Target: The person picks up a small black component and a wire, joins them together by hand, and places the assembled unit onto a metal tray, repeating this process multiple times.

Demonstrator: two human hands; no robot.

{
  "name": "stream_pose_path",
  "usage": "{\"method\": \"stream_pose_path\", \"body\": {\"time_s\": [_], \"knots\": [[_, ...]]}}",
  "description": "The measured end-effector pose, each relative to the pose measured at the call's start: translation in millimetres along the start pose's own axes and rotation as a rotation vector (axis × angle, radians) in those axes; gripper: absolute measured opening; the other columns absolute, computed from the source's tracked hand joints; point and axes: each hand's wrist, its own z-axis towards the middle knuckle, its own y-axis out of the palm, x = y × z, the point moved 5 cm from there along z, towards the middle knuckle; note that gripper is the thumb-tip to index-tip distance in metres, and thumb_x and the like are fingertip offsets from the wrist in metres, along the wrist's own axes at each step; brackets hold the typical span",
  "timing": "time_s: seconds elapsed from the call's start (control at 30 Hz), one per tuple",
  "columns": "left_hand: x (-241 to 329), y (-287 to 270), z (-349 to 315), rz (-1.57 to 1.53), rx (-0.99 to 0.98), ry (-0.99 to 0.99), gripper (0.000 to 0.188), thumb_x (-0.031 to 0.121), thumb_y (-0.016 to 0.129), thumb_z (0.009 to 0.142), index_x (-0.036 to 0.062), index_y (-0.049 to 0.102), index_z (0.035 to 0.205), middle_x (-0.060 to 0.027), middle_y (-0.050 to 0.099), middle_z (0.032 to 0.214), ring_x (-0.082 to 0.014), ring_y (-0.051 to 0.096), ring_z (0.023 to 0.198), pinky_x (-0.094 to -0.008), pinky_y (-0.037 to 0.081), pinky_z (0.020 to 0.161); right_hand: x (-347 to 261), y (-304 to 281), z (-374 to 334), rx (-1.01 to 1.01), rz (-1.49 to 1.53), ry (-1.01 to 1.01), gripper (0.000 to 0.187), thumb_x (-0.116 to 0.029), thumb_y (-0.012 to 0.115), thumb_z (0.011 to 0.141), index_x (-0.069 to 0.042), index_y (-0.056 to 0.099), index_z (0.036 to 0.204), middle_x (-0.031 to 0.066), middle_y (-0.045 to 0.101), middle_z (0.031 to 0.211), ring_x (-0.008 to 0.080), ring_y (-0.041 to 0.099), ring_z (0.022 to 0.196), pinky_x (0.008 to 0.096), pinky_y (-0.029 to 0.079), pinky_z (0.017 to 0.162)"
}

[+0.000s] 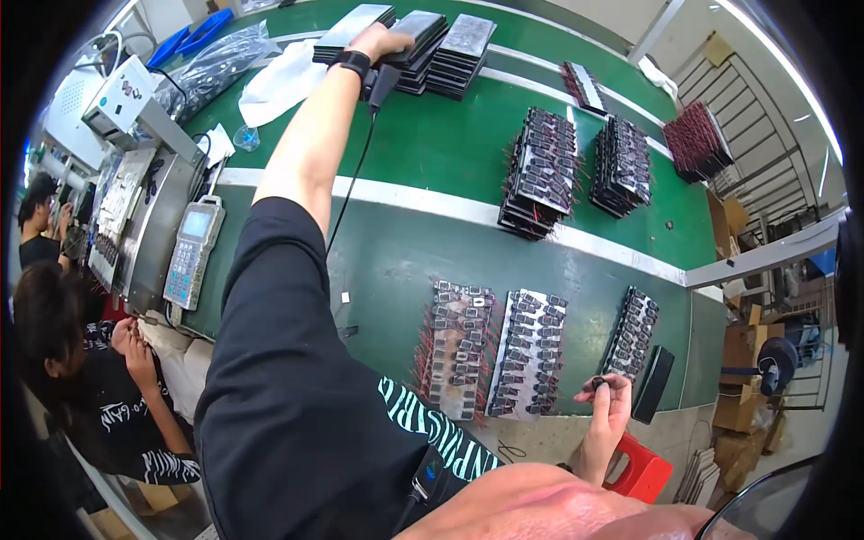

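At the far end of the bench my left hand (382,41) grips the near edge of a flat grey plate on the middle stack of plates (421,36). Its fingertips are partly hidden. Similar stacks stand beside it, a left one (351,27) and a right one (462,54). Near the front edge my right hand (610,405) is closed, pinching a small black part (598,382). Close by lie a narrow board with small black parts (630,328) and a plain black tray (653,384). Farther left are a wired board (461,351) and a pale board (528,355).
Stacked loaded boards (544,162) and a second stack (621,166) stand across the bench, with a red-wired stack (697,139) behind. A keypad controller (193,252) lies left. A red stool (641,468) is below my right hand. A co-worker (81,378) sits left.
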Motion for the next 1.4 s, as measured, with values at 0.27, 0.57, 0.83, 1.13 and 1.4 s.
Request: {"method": "stream_pose_path", "body": {"time_s": [0.27, 0.57, 0.83, 1.13, 1.4], "knots": [[142.5, -103.7, -243.6, 0.497, -0.083, -0.146, 0.065, 0.064, 0.061, 0.08, 0.01, 0.068, 0.117, -0.0149, 0.069, 0.111, -0.0235, 0.068, 0.094, -0.0353, 0.051, 0.08, -4.2, -9.3, 4.2, -0.053, 0.06, -0.07, 0.013, -0.008, 0.046, 0.099, -0.002, 0.05, 0.11, 0.0093, 0.058, 0.095, 0.0138, 0.057, 0.076, 0.0273, 0.048, 0.074], [3.8, 13.9, -324.4, 0.45, -0.244, 0.045, 0.089, 0.068, 0.063, 0.072, -0.0048, 0.057, 0.122, -0.0277, 0.06, 0.117, -0.0374, 0.06, 0.11, -0.0433, 0.049, 0.094, -41.9, 64.9, 18.0, -0.45, -0.107, -0.1, 0.013, -0.01, 0.048, 0.099, -0.001, 0.054, 0.106, 0.0045, 0.056, 0.09, 0.0108, 0.056, 0.077, 0.0258, 0.048, 0.073], [45.6, -31.2, -418.4, 0.196, 0.115, 0.267, 0.059, 0.051, 0.065, 0.082, 0.0004, 0.064, 0.113, -0.0202, 0.061, 0.121, -0.0368, 0.06, 0.109, -0.0439, 0.049, 0.092, -56.8, 220.6, 133.9, -0.787, -0.521, -0.531, 0.024, -0.021, 0.058, 0.095, 0.001, 0.061, 0.104, 0.0018, 0.06, 0.083, 0.0081, 0.054, 0.07, 0.024, 0.047, 0.064], [14.5, -23.6, -554.4, -0.085, 0.341, 0.149, 0.019, 0.008, 0.068, 0.082, 0.0035, 0.068, 0.101, -0.0134, 0.065, 0.113, -0.0318, 0.06, 0.104, -0.0418, 0.047, 0.093, 16.9, 400.2, 266.3, -0.638, -0.783, -0.728, 0.031, -0.03, 0.065, 0.085, -0.004, 0.07, 0.103, 0.0127, 0.071, 0.096, 0.0251, 0.067, 0.087, 0.0354, 0.051, 0.08], [3.3, -6.7, -568.0, 0.003, 0.461, 0.24, 0.019, -0.002, 0.065, 0.078, 0.0016, 0.068, 0.096, -0.0105, 0.067, 0.108, -0.0305, 0.062, 0.104, -0.0385, 0.05, 0.091, 51.1, 427.9, 277.6, -0.518, -0.832, -0.651, 0.027, -0.029, 0.063, 0.084, -0.01, 0.073, 0.101, 0.0112, 0.072, 0.094, 0.0284, 0.068, 0.09, 0.0374, 0.052, 0.081]]}}
